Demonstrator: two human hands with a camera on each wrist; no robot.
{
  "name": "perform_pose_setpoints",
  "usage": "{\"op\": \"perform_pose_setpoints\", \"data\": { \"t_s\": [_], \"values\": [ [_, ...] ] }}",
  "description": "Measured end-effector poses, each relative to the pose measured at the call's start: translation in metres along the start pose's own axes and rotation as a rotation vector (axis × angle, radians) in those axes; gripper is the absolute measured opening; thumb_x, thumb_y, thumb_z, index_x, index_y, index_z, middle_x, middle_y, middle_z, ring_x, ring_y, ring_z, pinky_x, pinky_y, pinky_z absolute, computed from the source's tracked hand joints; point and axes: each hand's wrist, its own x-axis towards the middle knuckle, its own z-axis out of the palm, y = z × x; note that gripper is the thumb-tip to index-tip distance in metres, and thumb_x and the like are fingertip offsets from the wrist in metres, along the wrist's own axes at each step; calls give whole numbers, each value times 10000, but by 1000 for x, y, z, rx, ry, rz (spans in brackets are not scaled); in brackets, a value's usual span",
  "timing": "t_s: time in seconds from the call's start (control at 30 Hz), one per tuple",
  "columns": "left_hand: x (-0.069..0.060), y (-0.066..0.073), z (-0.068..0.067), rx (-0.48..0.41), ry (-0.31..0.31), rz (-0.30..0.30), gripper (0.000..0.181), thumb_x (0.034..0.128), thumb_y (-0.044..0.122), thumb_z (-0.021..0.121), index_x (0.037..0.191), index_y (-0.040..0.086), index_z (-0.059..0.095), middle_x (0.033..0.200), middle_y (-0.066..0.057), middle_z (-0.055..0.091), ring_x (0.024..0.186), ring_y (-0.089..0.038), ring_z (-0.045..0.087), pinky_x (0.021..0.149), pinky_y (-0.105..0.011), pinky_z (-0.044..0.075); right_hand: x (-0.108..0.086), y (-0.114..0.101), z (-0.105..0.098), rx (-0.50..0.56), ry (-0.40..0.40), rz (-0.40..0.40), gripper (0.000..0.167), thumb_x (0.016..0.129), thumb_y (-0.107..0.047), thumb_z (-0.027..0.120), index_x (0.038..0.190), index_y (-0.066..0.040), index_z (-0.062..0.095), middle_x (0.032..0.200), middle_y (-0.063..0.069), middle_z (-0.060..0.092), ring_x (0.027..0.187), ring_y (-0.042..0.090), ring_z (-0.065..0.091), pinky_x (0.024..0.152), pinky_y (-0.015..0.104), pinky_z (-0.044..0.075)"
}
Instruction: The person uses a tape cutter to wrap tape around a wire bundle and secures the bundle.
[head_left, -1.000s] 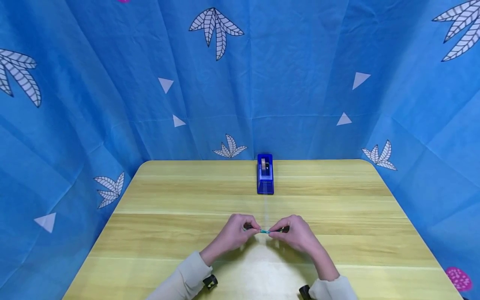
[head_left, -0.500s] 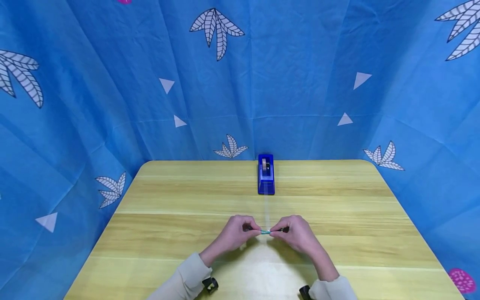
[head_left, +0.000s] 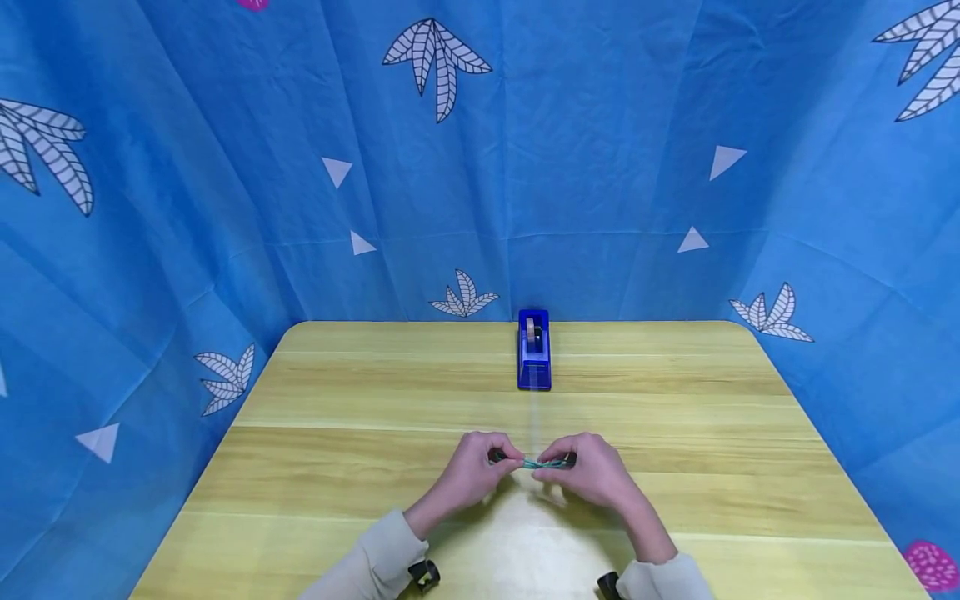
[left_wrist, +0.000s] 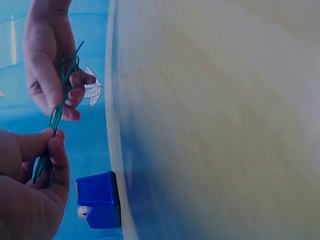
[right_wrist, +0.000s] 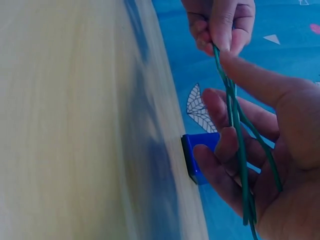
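Note:
My left hand point(head_left: 476, 468) pinches one end of a bundle of thin green wires point(left_wrist: 56, 117) between thumb and forefinger, above the table. Its short end sticks out behind those fingers in the left wrist view. Facing it, my right hand point(head_left: 597, 471) surrounds the other part loosely. In the right wrist view the wires point(right_wrist: 240, 145) run between the thumb and the relaxed, bent fingers point(right_wrist: 220, 107), fanning out toward the palm. The right thumb tip lies close to the left hand; whether it touches cannot be told. The wires' exact kind is unclear.
A blue tape dispenser point(head_left: 534, 354) stands at the back middle of the wooden table point(head_left: 360, 467), beyond my hands. Blue patterned cloth point(head_left: 600, 150) hangs behind and at both sides. Dark wrist cameras point(head_left: 425, 575) sit under the sleeves.
My right thumb and fingers have loosened and spread apart, so more of the green wires shows between them. The left hand keeps its pinch. The view has shifted very slightly.

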Motion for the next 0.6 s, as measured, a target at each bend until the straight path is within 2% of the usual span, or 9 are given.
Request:
{"op": "perform_pose_setpoints", "data": {
  "t_s": [0.13,0.3,0.43,0.6],
  "values": [
    [-1,-1,-1,-15,-9,-7,54,893,25,777,883,76,764,884,-59,773,701,-47,592,640,-188,524,0,-2,3,-19,32,9,102,805,-313,886,841,-263,804,852,-130,765,758,35,624,719,275,523],
    [0,-3,-4,-57,-45,-41,47,895,48,780,893,95,774,850,-15,750,663,-47,560,586,-170,490,-1,-2,6,-33,87,-51,66,809,-248,884,813,-255,818,800,-145,745,682,-15,573,651,208,488],
    [0,-2,-7,-77,-77,-78,29,906,85,785,900,60,772,835,7,734,649,-48,534,570,-155,455,0,-1,7,-73,114,-115,52,809,-230,884,821,-235,834,772,-144,731,654,-39,542,620,194,467],
    [2,0,-9,-97,-91,-123,60,903,84,792,899,30,767,849,-24,741,644,-57,531,560,-151,437,1,-1,9,-129,141,-137,62,804,-244,889,813,-247,828,769,-161,723,675,-27,574,639,209,478]
  ]
}}
